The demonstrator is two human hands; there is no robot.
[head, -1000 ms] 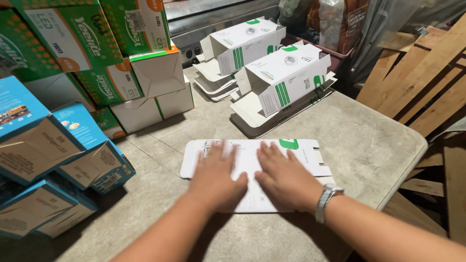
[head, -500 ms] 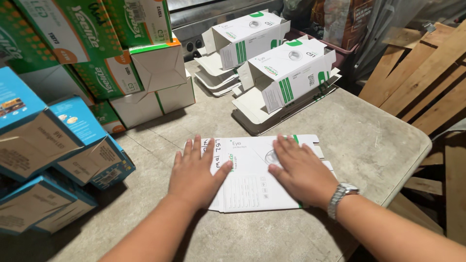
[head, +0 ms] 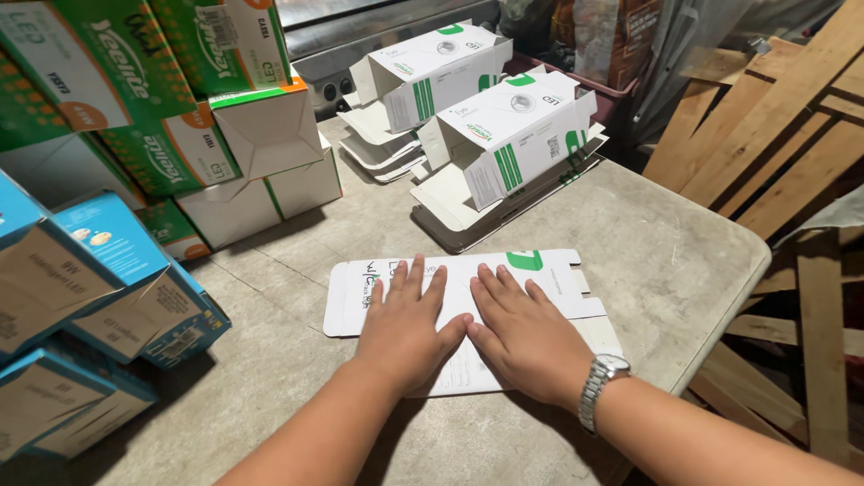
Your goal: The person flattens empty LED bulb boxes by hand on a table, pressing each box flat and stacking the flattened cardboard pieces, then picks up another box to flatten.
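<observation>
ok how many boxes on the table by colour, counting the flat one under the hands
White flattened carton under left hand and right hand: 1
White and green part-folded cartons: 2
Blue boxes in view at left: 4
Total: 7, leaving out the green boxes, which are cut off.

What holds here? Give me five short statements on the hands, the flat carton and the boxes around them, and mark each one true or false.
1. Both hands, left hand and right hand, lie palm down on the flat white carton. True.
2. The right hand grips a pen. False: it holds nothing.
3. A wristwatch sits on the right wrist. True.
4. The blue boxes stand at the person's right. False: they are at the left.
5. The carton lies on a grey table. True.
</observation>
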